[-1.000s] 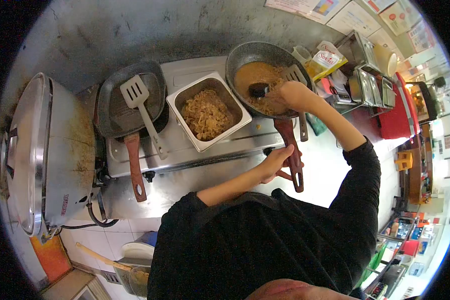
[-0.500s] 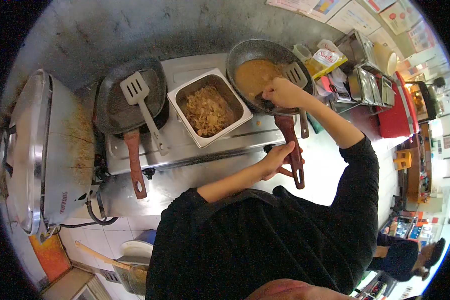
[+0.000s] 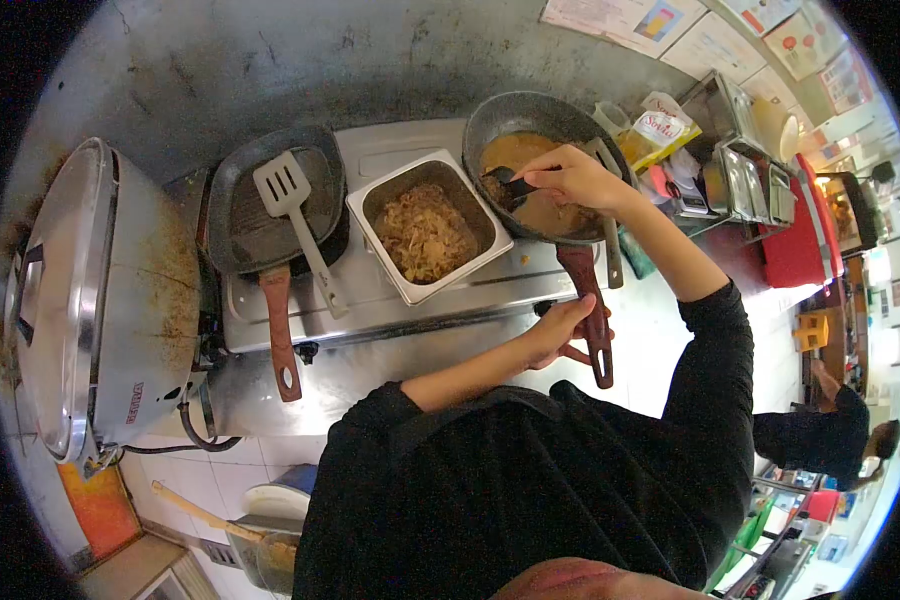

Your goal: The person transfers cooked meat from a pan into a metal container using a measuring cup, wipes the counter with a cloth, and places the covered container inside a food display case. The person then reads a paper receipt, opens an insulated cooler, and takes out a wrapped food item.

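Observation:
My left hand (image 3: pixel 562 335) is wrapped round the reddish-brown handle (image 3: pixel 599 345) of a dark round frying pan (image 3: pixel 490 118). Light brown liquid (image 3: pixel 545 216) covers the pan's bottom. Above it, my right hand (image 3: pixel 582 180) pinches a small black spoon-like utensil (image 3: pixel 515 185), whose end reaches into the liquid; its exact shape is partly hidden. A grey slotted spatula (image 3: pixel 612 255) leans on the pan's right side, partly behind my right hand. Left of the pan stands a square steel container (image 3: pixel 460 283) with brown shredded food (image 3: pixel 425 232) in it.
A square dark grill pan (image 3: pixel 232 235) with a grey slotted spatula (image 3: pixel 284 187) across it sits on the stove's left. Beyond stands a large lidded metal cooker (image 3: pixel 150 290). A yellow-white packet (image 3: pixel 664 128) and steel containers (image 3: pixel 735 180) are at right. Another person (image 3: pixel 820 435) is in the background.
My right hand has moved slightly up within the pan, and the black utensil shows more clearly. The view has shifted a little. The background person has changed posture. My left hand keeps its grip.

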{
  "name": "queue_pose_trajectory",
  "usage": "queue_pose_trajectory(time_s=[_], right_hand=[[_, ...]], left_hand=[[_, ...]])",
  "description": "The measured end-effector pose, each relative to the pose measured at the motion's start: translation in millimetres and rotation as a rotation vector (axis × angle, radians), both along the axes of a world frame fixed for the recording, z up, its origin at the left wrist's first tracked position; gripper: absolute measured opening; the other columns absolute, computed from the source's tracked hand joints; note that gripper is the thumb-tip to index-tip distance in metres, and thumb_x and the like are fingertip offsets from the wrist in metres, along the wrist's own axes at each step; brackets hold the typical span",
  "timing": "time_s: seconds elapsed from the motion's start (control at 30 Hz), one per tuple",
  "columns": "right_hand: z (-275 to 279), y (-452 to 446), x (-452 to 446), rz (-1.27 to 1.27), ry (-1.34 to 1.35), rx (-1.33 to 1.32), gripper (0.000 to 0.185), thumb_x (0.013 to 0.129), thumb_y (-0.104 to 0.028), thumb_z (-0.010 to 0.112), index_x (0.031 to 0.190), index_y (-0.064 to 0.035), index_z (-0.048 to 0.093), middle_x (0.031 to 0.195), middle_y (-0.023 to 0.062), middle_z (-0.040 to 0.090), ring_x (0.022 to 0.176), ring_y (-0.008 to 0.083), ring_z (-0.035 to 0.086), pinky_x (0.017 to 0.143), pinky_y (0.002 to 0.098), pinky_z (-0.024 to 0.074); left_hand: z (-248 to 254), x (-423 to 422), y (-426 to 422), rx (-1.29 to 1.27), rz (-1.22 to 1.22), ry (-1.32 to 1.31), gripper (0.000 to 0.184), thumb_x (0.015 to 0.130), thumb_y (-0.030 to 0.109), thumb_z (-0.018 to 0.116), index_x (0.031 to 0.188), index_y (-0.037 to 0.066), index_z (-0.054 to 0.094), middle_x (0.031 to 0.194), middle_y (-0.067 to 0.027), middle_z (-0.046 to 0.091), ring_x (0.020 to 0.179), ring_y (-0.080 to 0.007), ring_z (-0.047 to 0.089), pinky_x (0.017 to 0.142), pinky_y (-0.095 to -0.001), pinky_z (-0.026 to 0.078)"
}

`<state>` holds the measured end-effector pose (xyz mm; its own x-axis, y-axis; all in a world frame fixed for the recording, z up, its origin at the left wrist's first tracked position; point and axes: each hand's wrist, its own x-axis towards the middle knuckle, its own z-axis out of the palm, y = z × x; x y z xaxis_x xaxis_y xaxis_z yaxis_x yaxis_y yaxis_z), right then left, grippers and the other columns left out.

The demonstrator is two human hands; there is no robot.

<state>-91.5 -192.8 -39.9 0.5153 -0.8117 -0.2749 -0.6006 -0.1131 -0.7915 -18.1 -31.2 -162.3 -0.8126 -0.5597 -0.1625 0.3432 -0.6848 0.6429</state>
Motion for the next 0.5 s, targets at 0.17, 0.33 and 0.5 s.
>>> queue_pose_trajectory(time_s=[0.17,0.33,0.5], right_hand=[[3,5,1,-0.008,0.043,-0.140,0.025,0.085,-0.022,0.056,0.096,-0.0012,0.064,0.070,0.0052,0.062,0.064,0.0115,0.054,0.055,0.0246,0.0417],[28,9,8,0.143,0.110,-0.498,0.025,0.083,-0.022,0.056,0.095,-0.0010,0.063,0.077,0.0132,0.064,0.070,0.0200,0.059,0.063,0.0315,0.0458],[43,42,46,0.295,0.155,-0.639,0.022,0.082,-0.018,0.055,0.096,-0.0023,0.062,0.078,0.0164,0.062,0.068,0.0257,0.060,0.065,0.0346,0.0463]], left_hand=[[0,0,0,0.008,0.006,0.012,0.057,0.085,0.058,0.038,0.111,0.009,0.049,0.101,-0.0121,0.060,0.098,-0.0212,0.058,0.067,-0.0446,0.053],[-7,-4,0,0.030,0.001,0.049,0.056,0.085,0.058,0.039,0.111,0.009,0.049,0.101,-0.0120,0.060,0.098,-0.0220,0.057,0.070,-0.0498,0.051],[-3,-1,2,0.021,-0.001,0.071,0.060,0.080,0.064,0.043,0.110,0.011,0.048,0.100,-0.0094,0.058,0.096,-0.0200,0.057,0.072,-0.0473,0.051]])
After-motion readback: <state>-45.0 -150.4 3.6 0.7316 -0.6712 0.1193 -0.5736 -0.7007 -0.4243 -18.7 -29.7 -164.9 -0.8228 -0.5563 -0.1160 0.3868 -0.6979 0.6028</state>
